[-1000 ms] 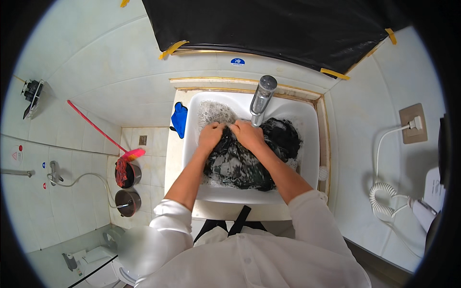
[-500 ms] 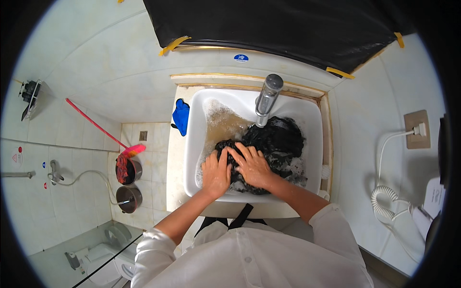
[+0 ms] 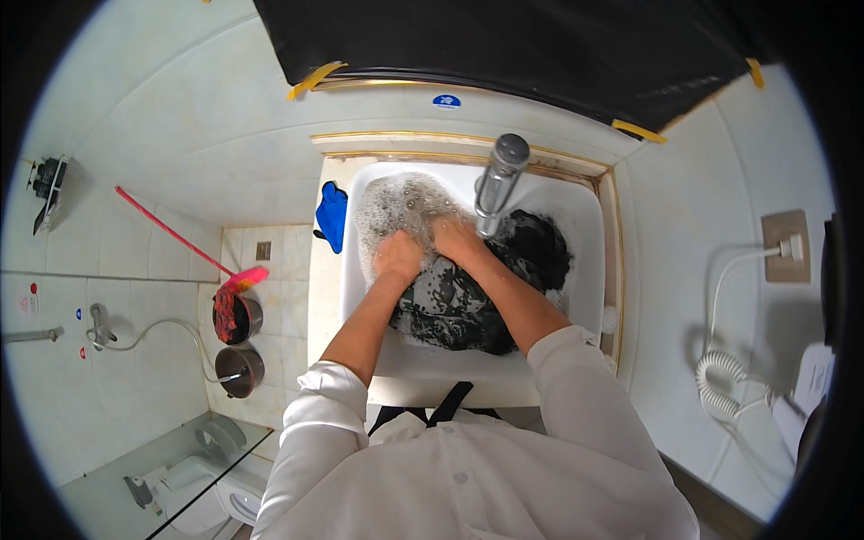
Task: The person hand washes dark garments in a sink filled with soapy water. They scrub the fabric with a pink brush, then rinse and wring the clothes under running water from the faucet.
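In the white washbasin (image 3: pixel 589 261) lies a soaked dark garment (image 3: pixel 459 306) with a grey-black camouflage pattern, bunched in the near and right part. Foamy, murky water (image 3: pixel 387 202) fills the far left part. My left hand (image 3: pixel 399 254) is at the garment's far left edge, its fingers curled down into the foam. Just right of it, my right hand (image 3: pixel 454 236) is dipped in too, also curled, beside the tap. Suds and water hide the fingertips and whatever they grip. My right forearm crosses above the garment.
The metal tap (image 3: pixel 501 184) rises over the basin's far rim. A blue cloth (image 3: pixel 331 216) lies on the counter at left. Two buckets (image 3: pixel 239 372) and a pink broom (image 3: pixel 180 236) stand on the floor. A coiled white cord (image 3: pixel 717 373) hangs on the right wall.
Both hands have moved away from me into the water, from spread on the cloth to curled. The garment now lies spread nearer me, its pattern showing, and there is more foam.
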### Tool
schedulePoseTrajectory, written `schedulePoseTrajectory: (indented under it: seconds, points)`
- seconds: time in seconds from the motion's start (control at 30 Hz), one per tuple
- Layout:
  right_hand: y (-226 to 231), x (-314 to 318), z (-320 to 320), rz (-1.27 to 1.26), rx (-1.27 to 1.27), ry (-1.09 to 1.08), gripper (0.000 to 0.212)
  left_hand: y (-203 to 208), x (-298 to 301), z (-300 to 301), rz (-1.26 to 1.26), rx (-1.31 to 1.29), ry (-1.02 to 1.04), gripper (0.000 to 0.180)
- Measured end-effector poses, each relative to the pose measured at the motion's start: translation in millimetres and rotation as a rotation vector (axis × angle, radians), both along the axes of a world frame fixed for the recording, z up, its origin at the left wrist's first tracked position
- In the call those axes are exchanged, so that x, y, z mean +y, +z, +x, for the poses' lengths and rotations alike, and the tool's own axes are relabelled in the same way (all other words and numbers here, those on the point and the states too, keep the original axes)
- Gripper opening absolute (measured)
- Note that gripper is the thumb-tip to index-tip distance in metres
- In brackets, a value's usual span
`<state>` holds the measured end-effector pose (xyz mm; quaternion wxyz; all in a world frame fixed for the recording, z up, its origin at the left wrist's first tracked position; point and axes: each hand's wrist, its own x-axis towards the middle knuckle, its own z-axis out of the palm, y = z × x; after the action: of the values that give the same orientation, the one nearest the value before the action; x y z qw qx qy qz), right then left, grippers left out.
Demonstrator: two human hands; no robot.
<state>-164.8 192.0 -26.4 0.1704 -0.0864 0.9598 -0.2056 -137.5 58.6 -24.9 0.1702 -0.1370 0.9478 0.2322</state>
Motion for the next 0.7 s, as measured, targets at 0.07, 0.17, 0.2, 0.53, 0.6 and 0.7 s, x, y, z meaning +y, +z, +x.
schedulePoseTrajectory:
  seconds: [0.07, 0.17, 0.2, 0.53, 0.6, 0.7]
  points:
    - [13, 7, 9, 0.039, 0.032, 0.074, 0.025, 2, -7, -2, 0.094, 0.094, -0.072, 0.039]
    - [37, 41, 45, -0.319, 0.127, -0.022, 0.027, 13, -30, 22, 0.444, 0.178, -0.082, 0.030]
    - [42, 60, 56, -0.429, 0.152, -0.002, 0.029, 18, -37, 33, 0.605, 0.224, -0.101, 0.023]
    - [20, 161, 54, -0.021, -0.195, -0.157, 0.092, 74, -50, 104, 0.781, 0.357, -0.376, 0.034]
    - [27, 162, 68, -0.095, -0.155, -0.187, 0.088, 80, -51, 104, 0.791, 0.438, -0.353, 0.036]
    - [53, 167, 95, -0.346, 0.047, -0.413, 0.080, 92, -58, 103, 0.818, 0.597, -0.308, 0.038]
